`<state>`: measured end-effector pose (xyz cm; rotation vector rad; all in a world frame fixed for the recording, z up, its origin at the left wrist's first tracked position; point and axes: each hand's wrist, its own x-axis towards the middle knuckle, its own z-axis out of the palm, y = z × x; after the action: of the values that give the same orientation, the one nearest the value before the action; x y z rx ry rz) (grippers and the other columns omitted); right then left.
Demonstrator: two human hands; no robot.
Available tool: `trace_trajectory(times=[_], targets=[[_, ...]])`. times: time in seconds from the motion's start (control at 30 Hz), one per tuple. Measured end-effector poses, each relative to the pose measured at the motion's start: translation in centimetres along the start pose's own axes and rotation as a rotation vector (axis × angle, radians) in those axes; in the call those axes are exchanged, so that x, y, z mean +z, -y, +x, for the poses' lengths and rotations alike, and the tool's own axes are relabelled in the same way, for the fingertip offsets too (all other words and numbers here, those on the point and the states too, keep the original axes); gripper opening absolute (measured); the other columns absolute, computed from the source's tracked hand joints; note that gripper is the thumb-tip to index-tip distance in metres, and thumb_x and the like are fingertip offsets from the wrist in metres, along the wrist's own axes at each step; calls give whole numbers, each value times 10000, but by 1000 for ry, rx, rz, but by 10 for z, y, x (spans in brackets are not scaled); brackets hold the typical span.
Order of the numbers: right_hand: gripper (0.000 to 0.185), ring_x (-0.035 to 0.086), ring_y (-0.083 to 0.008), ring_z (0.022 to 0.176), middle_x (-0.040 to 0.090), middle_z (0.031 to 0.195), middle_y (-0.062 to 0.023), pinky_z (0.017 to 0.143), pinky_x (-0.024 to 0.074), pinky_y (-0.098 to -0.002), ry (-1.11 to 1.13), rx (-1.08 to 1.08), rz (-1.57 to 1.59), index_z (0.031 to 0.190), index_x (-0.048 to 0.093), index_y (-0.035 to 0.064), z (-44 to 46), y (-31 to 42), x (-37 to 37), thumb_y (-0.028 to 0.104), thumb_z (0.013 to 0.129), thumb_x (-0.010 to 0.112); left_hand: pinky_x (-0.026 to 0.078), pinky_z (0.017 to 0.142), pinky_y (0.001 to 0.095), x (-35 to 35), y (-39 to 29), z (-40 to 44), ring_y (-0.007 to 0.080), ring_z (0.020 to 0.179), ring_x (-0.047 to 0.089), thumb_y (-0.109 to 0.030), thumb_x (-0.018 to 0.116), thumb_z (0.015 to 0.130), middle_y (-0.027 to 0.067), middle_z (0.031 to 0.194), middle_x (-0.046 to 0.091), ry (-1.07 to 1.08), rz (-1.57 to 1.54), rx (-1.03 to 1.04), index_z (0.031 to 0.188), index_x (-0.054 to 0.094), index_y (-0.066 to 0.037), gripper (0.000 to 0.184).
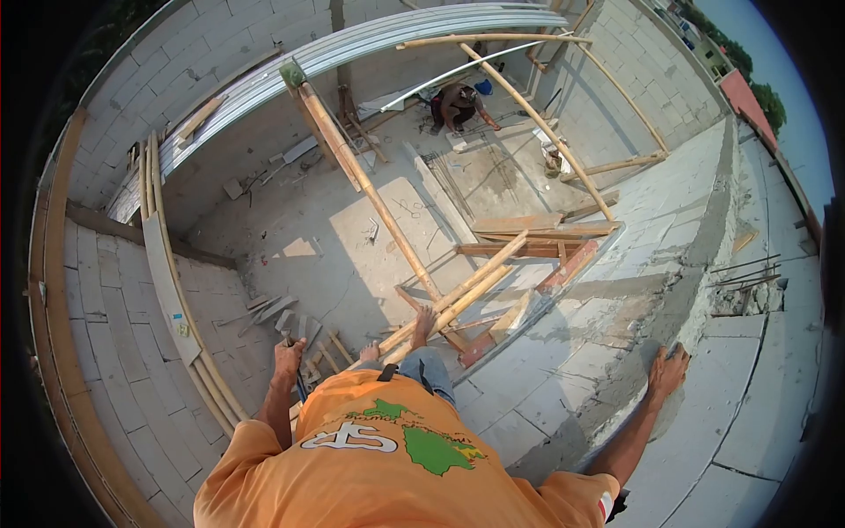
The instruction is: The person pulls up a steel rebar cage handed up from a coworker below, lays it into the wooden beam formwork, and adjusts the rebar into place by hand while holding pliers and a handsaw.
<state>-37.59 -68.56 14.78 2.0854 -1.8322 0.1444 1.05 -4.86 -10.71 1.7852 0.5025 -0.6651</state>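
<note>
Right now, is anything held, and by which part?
Whether the left hand holds anything, and where, can't be told. The right hand holds nothing; it rests on the wall's mortared edge.

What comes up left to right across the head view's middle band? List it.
Narrow board, left hand, left bare foot, right bare foot, right hand, protruding metal bars.

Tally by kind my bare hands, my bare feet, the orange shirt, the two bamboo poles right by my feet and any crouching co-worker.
Bare hands: 2
Bare feet: 2
Orange shirt: 1
Bamboo poles by the feet: 2
Crouching co-worker: 1
Total: 8
</note>
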Motion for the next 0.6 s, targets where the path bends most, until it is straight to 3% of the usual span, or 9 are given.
trace_trajectory(times=[0.23,0.33,0.4,0.6], targets=[[517,484,-310,1177,504,1285,-131,959,385,-479,-13,-6,-4,1257,527,63,1,-3,4,363,835,546,293,413,262,-20,29,-7,77,442,384,-166,678,794,-40,541,438,-81,37,-84,664,555,-77,200],[517,488,-310,1172,507,1279,-129,954,389,-477,-18,-13,-11,1254,527,64,1,-4,5,365,835,546,286,405,260,-24,41,-5,79,432,361,-172,672,803,-40,553,431,-71,49,-112,732,564,-73,163],[515,490,-310,1170,509,1276,-129,952,390,-476,-23,-14,-14,1253,528,64,2,-4,7,365,835,546,282,429,276,-24,43,-8,81,441,366,-157,675,792,-39,544,440,-90,25,-138,639,547,-79,214],[516,492,-313,1168,512,1272,-134,960,386,-474,-25,-8,-10,1255,528,58,0,-2,4,355,835,548,291,431,274,-19,38,-13,81,447,373,-149,670,796,-31,551,447,-63,33,-131,666,558,-66,190]])
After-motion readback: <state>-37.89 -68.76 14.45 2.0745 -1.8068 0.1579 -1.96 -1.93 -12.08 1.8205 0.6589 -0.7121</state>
